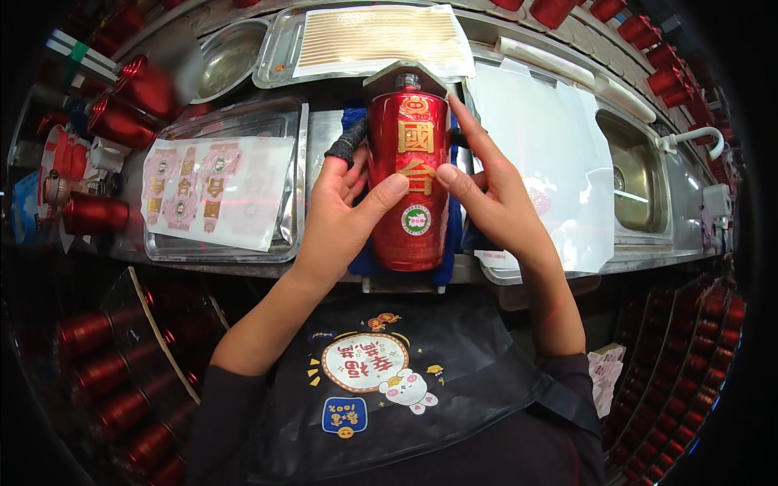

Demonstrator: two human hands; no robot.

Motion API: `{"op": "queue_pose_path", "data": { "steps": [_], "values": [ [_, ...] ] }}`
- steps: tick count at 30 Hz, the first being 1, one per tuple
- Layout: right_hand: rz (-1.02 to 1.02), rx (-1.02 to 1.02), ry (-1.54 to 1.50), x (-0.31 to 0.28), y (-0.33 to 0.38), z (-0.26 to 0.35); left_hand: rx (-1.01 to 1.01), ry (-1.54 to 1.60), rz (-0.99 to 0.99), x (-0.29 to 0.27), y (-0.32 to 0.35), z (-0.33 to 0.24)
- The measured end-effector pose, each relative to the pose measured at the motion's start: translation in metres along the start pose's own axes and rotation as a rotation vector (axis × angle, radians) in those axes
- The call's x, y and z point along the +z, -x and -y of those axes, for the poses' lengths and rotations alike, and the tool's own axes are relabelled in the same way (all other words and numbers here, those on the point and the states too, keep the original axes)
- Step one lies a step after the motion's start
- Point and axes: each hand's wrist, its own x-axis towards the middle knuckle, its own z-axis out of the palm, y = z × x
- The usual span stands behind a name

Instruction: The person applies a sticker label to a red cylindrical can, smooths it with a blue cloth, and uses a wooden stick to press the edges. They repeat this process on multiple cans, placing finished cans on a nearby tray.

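Stainless-steel counter (327,125) runs across your workspace, with racks of red bottles (101,373) below and to the left of the glossy red bottle (411,166) in front of you. Its printed face is turned up toward you: a small gold emblem sits near the neck, two large gold characters run down the middle, and a round green-and-white badge lies beneath them, above faint small lettering near the base. The body is metallic red with bright reflections, widest at the shoulder and narrower toward the base, and its neck points away from you. It is over a blue cloth (455,223); whether it rests there or is lifted, you cannot tell from this angle.

Both your hands grasp it. Your left hand (344,198) cups its left side, a black wrap (347,146) on one finger; your right hand (498,190) holds its right side, fingers stretched along the edge. Both thumbs press on the face beside the lower gold character.

Left of the bottle, a metal tray (301,154) carries a decal sheet (258,198) printed with gold characters, pink patterns and green badges. Beyond the bottle lies a gold-striped sheet (381,40). To its right are a large white sheet (547,138) and a sink (648,215). Nearer than the bottle, your dark apron (478,348) shows upside-down lettering and a white cartoon animal.
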Motion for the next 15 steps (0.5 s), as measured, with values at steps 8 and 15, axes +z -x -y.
{"op": "queue_pose_path", "data": {
  "steps": [8, 15],
  "values": [
    [0.003, 0.043, -0.217, 0.003, -0.001, -0.010, 0.019, -0.051, -0.001, 0.004, 0.002, -0.003],
    [-0.105, -0.019, -0.328, 0.012, -0.008, -0.022, 0.022, -0.041, 0.012, 0.003, 0.001, -0.002]
  ]
}}
